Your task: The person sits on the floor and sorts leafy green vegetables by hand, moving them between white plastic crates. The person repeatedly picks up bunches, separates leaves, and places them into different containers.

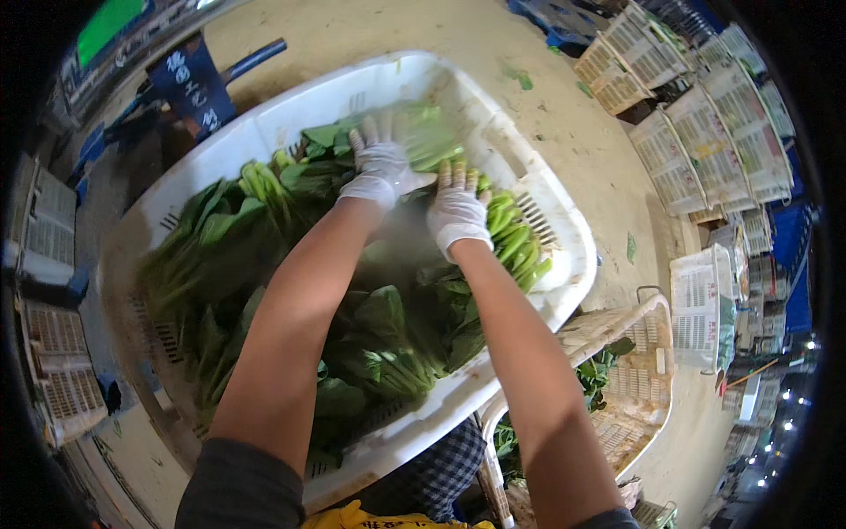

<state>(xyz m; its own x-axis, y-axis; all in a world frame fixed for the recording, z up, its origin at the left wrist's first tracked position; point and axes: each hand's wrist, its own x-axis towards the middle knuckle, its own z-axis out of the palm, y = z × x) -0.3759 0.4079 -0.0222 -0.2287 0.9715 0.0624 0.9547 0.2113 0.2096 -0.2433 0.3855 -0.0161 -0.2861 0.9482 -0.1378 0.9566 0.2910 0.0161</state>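
A large white plastic crate (548, 173) in front of me holds leafy greens (380, 311) with pale green stems, laid in bunches. My left hand (380, 165), in a thin white glove, rests palm down on the greens near the crate's far side, fingers extended. Beside it, my right hand (459, 208), gloved the same way, lies on a bunch along the right side, its fingers apart. A row of thick stems (512, 231) shows just right of that hand. Neither hand visibly grips anything. Haze blurs the greens between my wrists and beyond my left fingertips.
A dirty plastic basket (638, 390) with some leaves stands by the crate's right side. Stacked crates (707, 139) line the right, and more crates (49, 225) stand left. A blue sign plate (192, 86) bearing writing is near the far left rim. Loose leaves dot the floor (456, 26).
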